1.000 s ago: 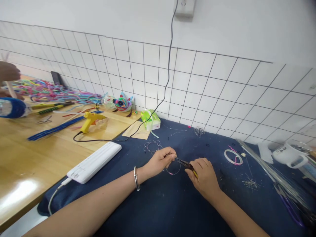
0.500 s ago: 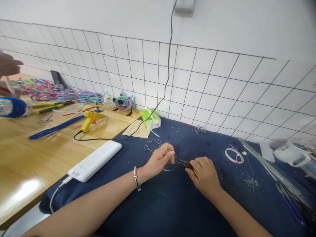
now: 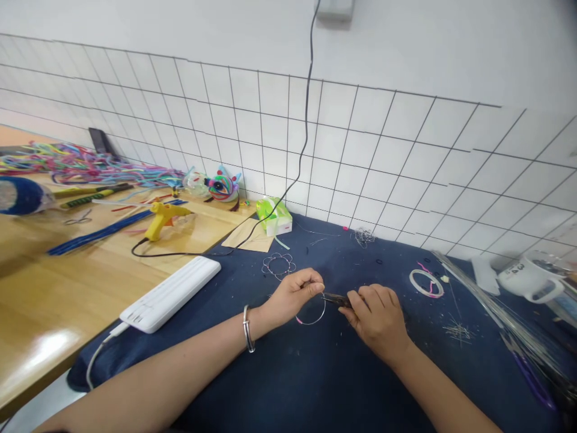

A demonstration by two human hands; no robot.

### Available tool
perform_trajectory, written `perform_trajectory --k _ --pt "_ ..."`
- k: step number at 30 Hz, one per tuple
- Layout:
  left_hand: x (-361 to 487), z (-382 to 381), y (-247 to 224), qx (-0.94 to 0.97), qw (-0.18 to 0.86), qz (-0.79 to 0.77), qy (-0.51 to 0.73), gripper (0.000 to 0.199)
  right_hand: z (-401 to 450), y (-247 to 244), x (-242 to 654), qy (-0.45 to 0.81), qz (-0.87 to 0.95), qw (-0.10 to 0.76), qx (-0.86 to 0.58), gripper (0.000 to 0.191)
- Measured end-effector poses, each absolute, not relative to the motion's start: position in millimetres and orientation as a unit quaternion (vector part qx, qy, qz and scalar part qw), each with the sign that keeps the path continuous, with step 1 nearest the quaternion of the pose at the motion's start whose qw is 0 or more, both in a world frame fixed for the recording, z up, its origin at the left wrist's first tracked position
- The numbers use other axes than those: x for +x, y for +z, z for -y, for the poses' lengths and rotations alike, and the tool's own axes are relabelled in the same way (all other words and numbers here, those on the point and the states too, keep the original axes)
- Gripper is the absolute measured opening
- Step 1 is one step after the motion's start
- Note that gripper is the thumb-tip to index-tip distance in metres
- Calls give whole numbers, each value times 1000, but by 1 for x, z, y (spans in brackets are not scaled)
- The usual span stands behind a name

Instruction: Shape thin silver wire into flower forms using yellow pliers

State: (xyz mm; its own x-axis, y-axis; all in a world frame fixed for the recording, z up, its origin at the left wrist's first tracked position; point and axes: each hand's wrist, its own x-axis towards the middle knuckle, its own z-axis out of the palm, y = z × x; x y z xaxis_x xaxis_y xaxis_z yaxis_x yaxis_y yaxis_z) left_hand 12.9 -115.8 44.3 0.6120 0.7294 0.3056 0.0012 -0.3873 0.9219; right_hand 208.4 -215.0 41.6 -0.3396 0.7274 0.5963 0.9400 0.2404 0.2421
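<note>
- While the dark blue surface point(image 3: 288, 385) lies beneath, the co-worker's hands at far left are now out of view.
- The right hand point(image 3: 378, 319) is curled around the pliers point(image 3: 336, 299).
- The left hand point(image 3: 291, 297) pinches the wire ring point(image 3: 315, 322) between thumb and fingers.
- The pliers' tips, apart from the wire half a second ago, now reach its edge, so the tool seems back in working position; I cannot tell whether it grips.
- The ring hangs below the left fingertips, more fully visible.
- Its pink piece point(image 3: 299, 320) sits low on the left.

The wire ring point(image 3: 311, 324) is left of the pliers point(image 3: 336, 299), tissue pack point(image 3: 276, 218) behind, mug point(image 3: 523, 279) far right.
</note>
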Motion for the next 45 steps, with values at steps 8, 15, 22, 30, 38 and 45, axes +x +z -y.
perform_trajectory --k 8,15,22,30,38,45 --pt "15 116 38 755 467 -246 389 15 215 42 209 -301 766 151 -548 24" --pt "14 119 39 752 468 -252 389 16 215 46 208 -311 766 126 -548 26" --pt "14 120 39 754 453 -261 398 17 215 49 205 -297 768 134 -551 27" --pt "16 117 36 754 452 -254 404 16 213 44 203 -268 758 159 -573 27" --pt "16 117 33 724 531 -226 378 18 211 35 204 -224 756 170 -591 27" --pt "17 116 31 731 499 -232 404 16 210 30 202 -158 744 226 -609 27"
